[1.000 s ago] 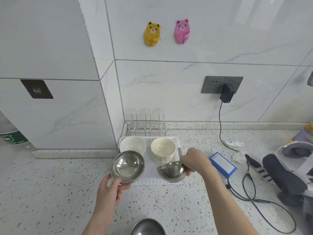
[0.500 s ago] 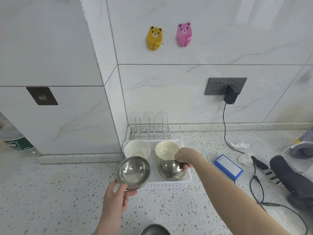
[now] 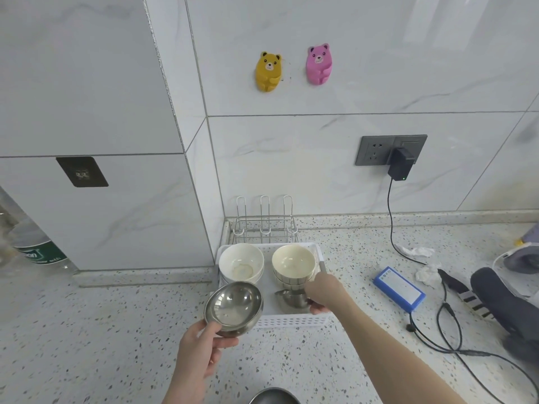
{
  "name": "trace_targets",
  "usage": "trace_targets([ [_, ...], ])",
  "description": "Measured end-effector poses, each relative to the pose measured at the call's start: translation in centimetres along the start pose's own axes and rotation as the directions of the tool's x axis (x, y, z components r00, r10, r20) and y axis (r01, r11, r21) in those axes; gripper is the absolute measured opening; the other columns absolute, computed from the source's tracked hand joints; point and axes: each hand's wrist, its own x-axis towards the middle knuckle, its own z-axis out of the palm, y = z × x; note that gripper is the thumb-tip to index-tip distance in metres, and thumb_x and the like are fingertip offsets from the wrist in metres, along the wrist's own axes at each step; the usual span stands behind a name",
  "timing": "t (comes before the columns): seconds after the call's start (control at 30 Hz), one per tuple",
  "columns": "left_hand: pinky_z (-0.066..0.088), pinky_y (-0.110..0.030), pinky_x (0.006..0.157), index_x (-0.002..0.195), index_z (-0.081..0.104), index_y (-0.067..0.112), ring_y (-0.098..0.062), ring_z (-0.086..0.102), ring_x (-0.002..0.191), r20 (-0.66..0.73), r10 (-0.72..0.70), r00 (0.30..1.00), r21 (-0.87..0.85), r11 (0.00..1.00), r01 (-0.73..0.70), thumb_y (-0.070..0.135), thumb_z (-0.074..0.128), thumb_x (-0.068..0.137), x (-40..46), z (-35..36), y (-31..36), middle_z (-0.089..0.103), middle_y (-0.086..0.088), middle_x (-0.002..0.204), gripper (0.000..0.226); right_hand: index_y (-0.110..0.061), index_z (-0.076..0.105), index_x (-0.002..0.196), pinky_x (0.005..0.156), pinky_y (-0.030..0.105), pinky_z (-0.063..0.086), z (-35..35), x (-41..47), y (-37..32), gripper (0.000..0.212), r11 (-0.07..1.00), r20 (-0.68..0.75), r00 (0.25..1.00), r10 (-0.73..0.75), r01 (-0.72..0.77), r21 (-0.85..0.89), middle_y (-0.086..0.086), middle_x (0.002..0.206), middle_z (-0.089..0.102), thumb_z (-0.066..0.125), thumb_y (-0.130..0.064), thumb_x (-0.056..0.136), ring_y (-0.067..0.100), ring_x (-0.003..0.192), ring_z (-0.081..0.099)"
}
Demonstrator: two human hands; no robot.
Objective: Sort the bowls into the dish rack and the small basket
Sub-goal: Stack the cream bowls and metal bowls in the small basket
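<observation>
My left hand [image 3: 201,354] grips a steel bowl [image 3: 233,307] by its near rim, tilted, just in front of the white basket's [image 3: 291,322] left front corner. My right hand [image 3: 323,293] holds a second steel bowl [image 3: 291,298] low inside the basket's front right part. Two stacks of ceramic bowls stand in the basket's back: a white one [image 3: 241,262] on the left and a cream one [image 3: 293,262] on the right. The wire dish rack [image 3: 264,225] stands bare behind the basket, in the wall corner. A third steel bowl [image 3: 274,396] peeks in at the bottom edge.
A blue box [image 3: 399,288], black cables [image 3: 455,342], crumpled tissue [image 3: 415,252] and a dark appliance [image 3: 501,301] lie on the counter to the right. A charger [image 3: 401,164] sits in the wall socket. A bottle [image 3: 38,246] stands far left.
My right hand has carried its steel bowl forward over the basket and lowered it into the front right part. The left hand's bowl stays held beside the basket.
</observation>
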Motion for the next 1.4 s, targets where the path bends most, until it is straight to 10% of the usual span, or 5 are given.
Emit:
trace_targets([
  [0.17,0.021,-0.015,0.035,0.104,0.064,0.004,-0.008,0.037,0.037,0.029,-0.082,0.996,0.035,0.996,0.081,0.019,0.056,0.093,0.4,-0.5,0.8,0.077,-0.019,0.081,0.02,-0.02,0.048,0.132,0.073,0.034,0.055,0.4,-2.3,0.4,0.04,0.959,-0.321,0.906,-0.275,0.236,-0.155,0.003,0.102,0.07,0.039,-0.037,0.097,0.022,0.086,0.066],
  [0.43,0.019,-0.014,0.033,0.109,0.061,0.004,-0.008,0.033,0.036,0.085,-0.226,0.97,0.029,0.974,0.225,0.021,0.057,0.093,1.4,-0.3,2.2,0.076,-0.02,0.086,0.024,-0.051,0.032,0.142,0.082,0.025,0.056,4.4,-5.8,0.8,0.073,0.709,0.08,0.719,-0.691,0.652,0.267,-0.014,0.143,0.038,0.069,-0.057,0.079,0.016,0.092,0.072],
  [0.67,0.019,-0.015,0.037,0.106,0.064,0.009,-0.009,0.038,0.038,0.042,-0.166,0.985,0.173,0.972,0.156,0.036,0.059,0.092,1.7,-0.3,2.6,0.077,-0.012,0.078,0.03,-0.036,0.055,0.113,0.071,0.026,0.055,5.5,-5.0,0.5,0.04,0.719,0.056,0.756,-0.652,0.592,0.364,-0.015,0.123,0.057,0.074,-0.047,0.079,0.011,0.061,0.069],
  [0.9,0.029,-0.015,0.034,0.119,0.05,0.033,-0.005,0.048,0.043,-0.067,0.172,0.983,0.354,0.925,-0.138,0.045,0.045,0.1,2.3,0.3,2.6,0.072,-0.006,0.086,0.023,-0.041,0.057,0.115,0.091,0.028,0.047,6.1,-4.7,0.0,0.05,0.785,-0.077,0.802,-0.592,0.595,0.172,-0.024,0.112,0.063,0.066,-0.067,0.073,0.0,0.107,0.056],
  [1.4,0.036,-0.017,0.038,0.112,0.061,0.024,-0.002,0.052,0.042,0.03,0.096,0.995,0.426,0.899,-0.1,0.058,0.05,0.094,4.6,1.4,4.3,0.071,-0.006,0.087,0.04,-0.038,0.06,0.103,0.074,0.023,0.047,6.2,-4.0,-3.0,0.053,0.879,-0.138,0.885,-0.445,0.461,0.12,-0.016,0.093,0.069,0.052,-0.08,0.071,0.003,0.088,0.063],
])
